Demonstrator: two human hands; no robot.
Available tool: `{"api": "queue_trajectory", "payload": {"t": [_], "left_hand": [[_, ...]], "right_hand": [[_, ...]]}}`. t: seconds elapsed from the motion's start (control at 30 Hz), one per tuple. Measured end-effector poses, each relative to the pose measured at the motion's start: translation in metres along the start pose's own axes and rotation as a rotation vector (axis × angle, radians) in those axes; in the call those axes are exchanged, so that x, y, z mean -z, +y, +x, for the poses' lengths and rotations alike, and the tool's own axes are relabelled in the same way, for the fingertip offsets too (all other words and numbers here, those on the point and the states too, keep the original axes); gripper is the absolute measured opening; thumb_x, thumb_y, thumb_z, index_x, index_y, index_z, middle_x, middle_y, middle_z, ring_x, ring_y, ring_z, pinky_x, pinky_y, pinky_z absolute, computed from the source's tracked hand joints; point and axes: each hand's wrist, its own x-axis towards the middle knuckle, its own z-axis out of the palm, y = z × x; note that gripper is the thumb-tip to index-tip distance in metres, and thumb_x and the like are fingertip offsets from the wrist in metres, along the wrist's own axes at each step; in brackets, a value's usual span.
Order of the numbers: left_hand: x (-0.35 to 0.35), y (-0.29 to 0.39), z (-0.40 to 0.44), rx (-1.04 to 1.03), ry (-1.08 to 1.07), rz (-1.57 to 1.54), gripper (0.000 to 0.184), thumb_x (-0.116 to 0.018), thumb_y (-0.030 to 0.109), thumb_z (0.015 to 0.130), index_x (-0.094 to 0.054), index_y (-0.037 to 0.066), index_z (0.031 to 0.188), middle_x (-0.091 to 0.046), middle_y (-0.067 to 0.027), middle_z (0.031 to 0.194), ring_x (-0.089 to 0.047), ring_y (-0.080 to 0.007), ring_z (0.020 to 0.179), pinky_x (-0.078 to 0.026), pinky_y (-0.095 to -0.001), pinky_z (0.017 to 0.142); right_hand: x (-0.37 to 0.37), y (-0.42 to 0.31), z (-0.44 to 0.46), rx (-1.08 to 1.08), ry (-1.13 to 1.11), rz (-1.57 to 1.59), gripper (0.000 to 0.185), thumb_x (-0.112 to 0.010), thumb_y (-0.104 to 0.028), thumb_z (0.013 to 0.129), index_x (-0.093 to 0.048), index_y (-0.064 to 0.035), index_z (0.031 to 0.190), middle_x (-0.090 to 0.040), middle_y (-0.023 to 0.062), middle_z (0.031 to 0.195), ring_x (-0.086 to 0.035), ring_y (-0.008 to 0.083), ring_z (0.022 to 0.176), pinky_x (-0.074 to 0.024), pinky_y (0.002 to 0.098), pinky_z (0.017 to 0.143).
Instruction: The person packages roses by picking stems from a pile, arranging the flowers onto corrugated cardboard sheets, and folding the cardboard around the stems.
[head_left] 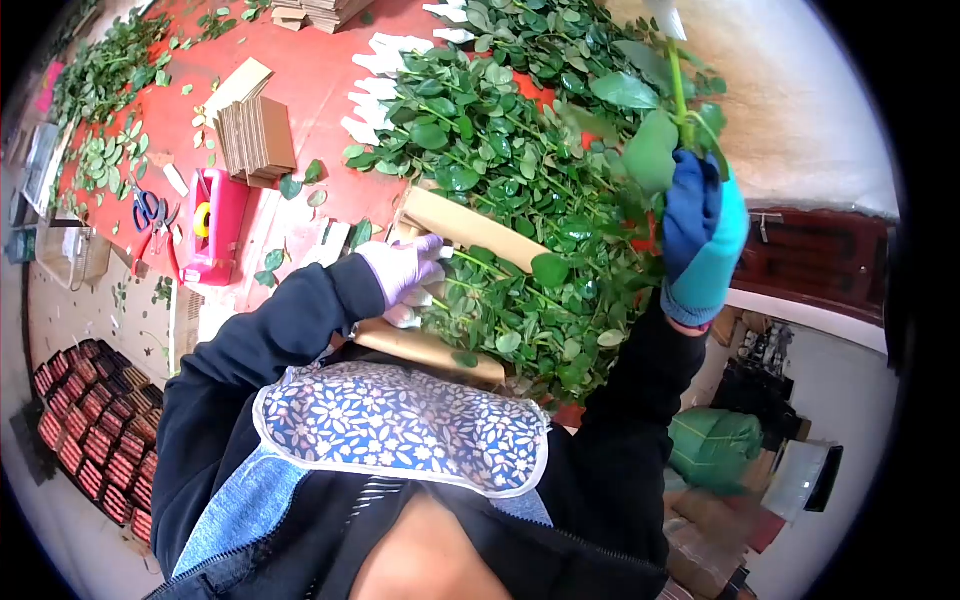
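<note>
My right hand (700,235), in a blue and teal glove, is closed around a leafy green stem (679,85) whose white-wrapped top (665,18) points away from me. In a pale purple glove, my left hand (405,275) rests at the open end of a cardboard box (470,228), beside the white tip of a stem lying there. Its fingers are bent, and whether they grip that tip is unclear. Leafy stems (540,290) fill the box and spread beyond it. More stems with white-wrapped heads (375,95) lie behind the box.
On the red table (330,90) stand a pink tape dispenser (217,228), folded cardboard pieces (256,140) and scissors (150,207). Pruning shears (160,245) lie near them. Loose leaves (115,150) are scattered at the left. A plastic basket (75,255) sits beyond the left edge.
</note>
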Motion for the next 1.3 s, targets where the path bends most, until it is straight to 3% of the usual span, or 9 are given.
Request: {"api": "queue_trajectory", "payload": {"t": [0.13, 0.2, 0.37, 0.67, 0.73, 0.87, 0.97, 1.13, 1.3], "left_hand": [[0.008, 0.013, -0.006, 0.034, -0.008, -0.005, 0.056, -0.073, 0.021, 0.078, -0.057, 0.012, 0.131, -0.048, -0.0111, 0.142, -0.057, -0.0271, 0.119, -0.051, -0.0375, 0.097], [0.001, 0.011, -0.008, -0.062, 0.015, 0.07, 0.056, -0.072, 0.02, 0.079, -0.057, 0.012, 0.132, -0.047, -0.0115, 0.142, -0.057, -0.0271, 0.12, -0.049, -0.0365, 0.1], [-0.002, 0.014, -0.012, 0.05, 0.031, 0.176, 0.051, -0.067, 0.017, 0.084, -0.056, 0.012, 0.134, -0.048, -0.007, 0.143, -0.059, -0.0271, 0.115, -0.051, -0.0365, 0.095], [0.007, 0.028, -0.004, 0.815, -0.021, -1.578, 0.063, -0.074, 0.012, 0.08, -0.051, 0.011, 0.139, -0.048, -0.001, 0.143, -0.06, -0.0193, 0.109, -0.053, -0.0349, 0.089], [-0.022, 0.006, -0.01, 0.744, 0.034, -1.528, 0.067, -0.075, 0.007, 0.076, -0.052, 0.012, 0.138, -0.047, -0.0033, 0.144, -0.061, -0.0217, 0.108, -0.052, -0.0351, 0.091], [-0.035, -0.002, -0.018, 0.076, 0.137, -0.324, 0.044, -0.06, 0.018, 0.097, -0.052, 0.012, 0.14, -0.056, 0.0001, 0.134, -0.06, -0.0123, 0.095, -0.054, -0.0333, 0.084], [-0.018, 0.024, -0.004, 0.742, 0.155, -1.432, 0.045, -0.058, 0.016, 0.098, -0.049, 0.01, 0.142, -0.066, -0.0051, 0.121, -0.063, -0.0168, 0.108, -0.051, -0.0278, 0.093], [-0.047, -0.007, -0.013, 0.175, 0.232, -0.464, 0.042, -0.06, 0.008, 0.093, -0.056, 0.008, 0.136, -0.059, -0.0103, 0.134, -0.061, -0.0206, 0.116, -0.05, -0.0299, 0.096], [-0.048, -0.021, -0.01, 0.021, 0.323, -0.214, 0.056, -0.062, -0.008, 0.075, -0.06, 0.008, 0.129, -0.059, -0.0165, 0.132, -0.061, -0.0356, 0.114, -0.051, -0.0343, 0.096]], "right_hand": [[0.043, -0.002, -0.015, 0.226, -0.186, -0.53, 0.028, -0.068, 0.006, 0.084, -0.067, 0.0019, 0.112, -0.07, 0.0137, 0.099, -0.067, 0.0228, 0.087, -0.0523, 0.031, 0.078], [0.043, -0.002, -0.035, 0.424, -0.297, -0.401, 0.037, -0.077, -0.006, 0.071, -0.065, -0.0007, 0.105, -0.066, 0.0143, 0.084, -0.062, 0.0335, 0.074, -0.0495, 0.0429, 0.067], [0.01, 0.007, -0.125, 0.272, -0.673, -0.367, 0.025, -0.07, -0.016, 0.074, -0.064, -0.0083, 0.097, -0.062, 0.0075, 0.078, -0.061, 0.0276, 0.076, -0.0491, 0.0409, 0.072], [-0.037, 0.087, -0.2, 0.112, -0.899, -0.481, 0.012, -0.061, -0.02, 0.084, -0.061, -0.0094, 0.089, -0.065, 0.0095, 0.077, -0.063, 0.0304, 0.072, -0.0462, 0.0442, 0.071], [-0.024, 0.059, -0.174, 0.116, -0.883, -0.556, 0.011, -0.064, -0.022, 0.085, -0.063, -0.0111, 0.084, -0.065, 0.0097, 0.076, -0.062, 0.0311, 0.072, -0.0458, 0.0419, 0.07], [-0.022, -0.008, -0.135, 0.063, -0.882, -0.504, 0.026, -0.066, -0.024, 0.087, -0.065, -0.0055, 0.105, -0.068, 0.0102, 0.091, -0.065, 0.0305, 0.074, -0.0488, 0.0424, 0.066], [-0.059, -0.01, -0.144, 0.069, -0.849, -0.358, 0.044, -0.062, -0.024, 0.09, -0.055, -0.0038, 0.129, -0.065, 0.0139, 0.119, -0.067, 0.0284, 0.073, -0.0513, 0.0399, 0.066], [-0.108, 0.037, -0.188, -0.054, -0.902, -0.472, 0.038, -0.057, -0.03, 0.092, -0.059, -0.0074, 0.123, -0.065, 0.013, 0.097, -0.066, 0.0301, 0.07, -0.0517, 0.0451, 0.062], [-0.121, 0.05, -0.194, -0.121, -0.874, -0.497, 0.017, -0.058, -0.028, 0.091, -0.061, -0.0144, 0.101, -0.064, 0.0117, 0.086, -0.066, 0.0319, 0.072, -0.0507, 0.047, 0.062]]}}
